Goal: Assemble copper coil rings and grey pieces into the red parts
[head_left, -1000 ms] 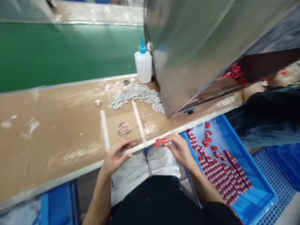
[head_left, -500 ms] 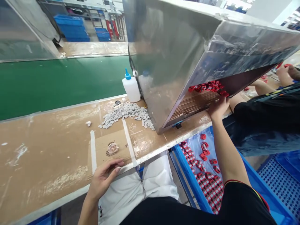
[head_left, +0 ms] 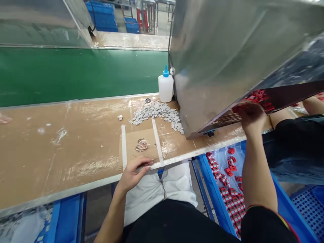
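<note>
The red pieces (head_left: pixel 257 96) are small and blocky, and lie in a loose heap inside the opening of the metal hood (head_left: pixel 212 67), to your right. Your right hand (head_left: pixel 251 116) reaches into this opening beside the heap, fingers bent; red shows at the fingertips, but whether they pinch a piece cannot be determined. Your left hand (head_left: pixel 135 170) is at the front edge of the worktable (head_left: pixel 83 135), thumb and fingers slightly apart, with nothing between them.
</note>
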Demonstrator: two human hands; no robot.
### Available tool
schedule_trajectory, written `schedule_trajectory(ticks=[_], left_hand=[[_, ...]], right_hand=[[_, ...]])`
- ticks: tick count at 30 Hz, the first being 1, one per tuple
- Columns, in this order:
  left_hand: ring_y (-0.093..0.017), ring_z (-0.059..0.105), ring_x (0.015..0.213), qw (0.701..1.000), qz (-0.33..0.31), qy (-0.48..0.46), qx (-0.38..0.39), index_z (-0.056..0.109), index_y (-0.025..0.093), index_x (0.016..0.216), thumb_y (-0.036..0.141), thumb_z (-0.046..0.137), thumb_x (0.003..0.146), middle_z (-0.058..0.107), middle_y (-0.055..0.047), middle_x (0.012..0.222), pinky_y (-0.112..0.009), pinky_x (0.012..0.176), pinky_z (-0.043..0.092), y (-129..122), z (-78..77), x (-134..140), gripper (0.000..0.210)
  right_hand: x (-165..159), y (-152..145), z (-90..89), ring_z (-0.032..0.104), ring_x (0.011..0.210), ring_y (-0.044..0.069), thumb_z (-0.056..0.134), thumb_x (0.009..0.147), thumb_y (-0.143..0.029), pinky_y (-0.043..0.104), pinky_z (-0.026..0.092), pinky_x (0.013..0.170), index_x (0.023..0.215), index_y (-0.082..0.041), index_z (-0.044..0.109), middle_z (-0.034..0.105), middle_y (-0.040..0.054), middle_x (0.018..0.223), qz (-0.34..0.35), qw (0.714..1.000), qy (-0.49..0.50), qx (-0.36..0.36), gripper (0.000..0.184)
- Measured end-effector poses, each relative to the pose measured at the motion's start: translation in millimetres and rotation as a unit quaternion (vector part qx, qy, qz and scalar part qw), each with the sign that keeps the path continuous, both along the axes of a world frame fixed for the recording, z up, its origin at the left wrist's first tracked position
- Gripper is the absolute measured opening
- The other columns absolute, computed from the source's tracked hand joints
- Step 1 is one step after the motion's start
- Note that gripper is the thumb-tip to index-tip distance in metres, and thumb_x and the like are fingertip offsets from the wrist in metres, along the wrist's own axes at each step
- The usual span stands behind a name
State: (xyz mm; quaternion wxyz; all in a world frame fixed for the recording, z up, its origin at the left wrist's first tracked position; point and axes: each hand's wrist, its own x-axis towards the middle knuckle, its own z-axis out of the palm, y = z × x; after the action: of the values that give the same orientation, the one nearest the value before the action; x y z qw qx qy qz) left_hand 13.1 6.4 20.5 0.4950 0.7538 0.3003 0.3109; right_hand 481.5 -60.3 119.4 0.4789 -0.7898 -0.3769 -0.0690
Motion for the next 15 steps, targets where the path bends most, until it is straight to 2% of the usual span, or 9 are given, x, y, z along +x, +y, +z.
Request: schedule_trajectory(ticks=[2, 3, 4, 6, 7, 9, 12, 13, 15], left_hand=[[-0.021, 0.077, 0.083, 0.999, -0.03, -0.014, 0.024, 0.075, 0.015, 0.101, 0.027, 0.065, 0.091, 0.08, -0.011, 0.09, -0.031, 0.078, 0.063, 1.1, -0.3, 0.3, 0.018], [-0.022, 0.077, 0.086, 0.998, -0.049, -0.021, 0.036, 0.075, 0.016, 0.103, 0.026, 0.065, 0.092, 0.08, -0.012, 0.093, -0.032, 0.08, 0.062, 1.5, -1.4, 0.4, 0.018], [-0.022, 0.076, 0.091, 0.996, -0.066, -0.027, 0.046, 0.074, 0.016, 0.106, 0.026, 0.065, 0.093, 0.08, -0.012, 0.097, -0.033, 0.084, 0.062, 1.9, -3.1, 0.4, 0.019], [-0.022, 0.075, 0.1, 0.993, -0.089, -0.042, 0.067, 0.072, 0.018, 0.117, 0.027, 0.067, 0.093, 0.079, -0.012, 0.106, -0.034, 0.091, 0.061, 2.9, -7.7, 0.4, 0.026], [-0.023, 0.074, 0.108, 0.991, -0.094, -0.055, 0.08, 0.069, 0.02, 0.123, 0.027, 0.068, 0.093, 0.077, -0.013, 0.113, -0.036, 0.096, 0.059, 3.6, -10.3, 0.3, 0.031], [-0.024, 0.066, 0.126, 0.985, -0.112, -0.082, 0.103, 0.064, 0.023, 0.133, 0.027, 0.069, 0.093, 0.07, -0.015, 0.132, -0.04, 0.105, 0.055, 5.2, -15.4, -0.1, 0.041], [-0.023, 0.063, 0.129, 0.977, -0.144, -0.117, 0.106, 0.06, 0.026, 0.138, 0.024, 0.066, 0.095, 0.064, -0.015, 0.14, -0.039, 0.108, 0.053, 7.5, -21.6, -1.5, 0.044], [-0.023, 0.065, 0.127, 0.977, -0.14, -0.126, 0.1, 0.061, 0.026, 0.136, 0.025, 0.065, 0.095, 0.066, -0.015, 0.138, -0.038, 0.106, 0.054, 8.0, -23.4, -2.2, 0.041], [-0.022, 0.069, 0.117, 0.98, -0.114, -0.142, 0.082, 0.065, 0.024, 0.131, 0.03, 0.068, 0.094, 0.071, -0.014, 0.127, -0.036, 0.1, 0.056, 8.4, -26.4, -3.4, 0.037]], right_hand=[[-51.3, -40.2, -15.2, 0.064, 0.072, 0.025, 0.074, 0.081, -0.035, 0.041, 0.046, 0.065, 0.085, -0.028, 0.066, 0.068, 0.0077, 0.078, 0.005, 0.999, 0.028, 0.039, 0.012], [-79.2, -55.3, -25.8, 0.062, 0.066, 0.024, 0.08, 0.075, -0.037, 0.04, 0.046, 0.061, 0.087, -0.028, 0.067, 0.068, 0.0064, 0.077, -0.003, 0.996, 0.04, 0.08, 0.02], [-107.6, -66.0, -37.5, 0.063, 0.067, 0.023, 0.081, 0.075, -0.039, 0.039, 0.048, 0.061, 0.094, -0.027, 0.068, 0.069, 0.0062, 0.081, 0.03, 0.994, 0.075, 0.068, 0.026], [-164.0, -73.2, -60.2, 0.067, 0.073, 0.022, 0.077, 0.08, -0.043, 0.037, 0.053, 0.063, 0.1, -0.026, 0.066, 0.071, 0.0059, 0.089, 0.148, 0.974, 0.167, 0.034, 0.029], [-190.9, -70.2, -69.7, 0.069, 0.076, 0.022, 0.073, 0.084, -0.045, 0.036, 0.055, 0.065, 0.105, -0.027, 0.064, 0.071, 0.0056, 0.092, 0.206, 0.953, 0.224, 0.007, 0.029], [-238.8, -54.9, -82.8, 0.069, 0.077, 0.02, 0.066, 0.089, -0.048, 0.033, 0.057, 0.065, 0.112, -0.028, 0.061, 0.072, 0.0043, 0.093, 0.301, 0.887, 0.347, -0.044, 0.031], [-287.6, -25.1, -88.6, 0.066, 0.068, 0.017, 0.065, 0.09, -0.054, 0.031, 0.057, 0.061, 0.11, -0.026, 0.062, 0.07, 0.0025, 0.086, 0.383, 0.773, 0.492, -0.114, 0.035], [-296.8, -16.9, -88.3, 0.064, 0.064, 0.016, 0.065, 0.089, -0.057, 0.03, 0.056, 0.059, 0.106, -0.024, 0.063, 0.069, 0.0018, 0.082, 0.397, 0.748, 0.516, -0.13, 0.037], [-306.5, -5.8, -86.9, 0.059, 0.058, 0.015, 0.065, 0.087, -0.063, 0.028, 0.054, 0.054, 0.095, -0.022, 0.065, 0.065, 0.0006, 0.071, 0.411, 0.726, 0.531, -0.152, 0.043]])
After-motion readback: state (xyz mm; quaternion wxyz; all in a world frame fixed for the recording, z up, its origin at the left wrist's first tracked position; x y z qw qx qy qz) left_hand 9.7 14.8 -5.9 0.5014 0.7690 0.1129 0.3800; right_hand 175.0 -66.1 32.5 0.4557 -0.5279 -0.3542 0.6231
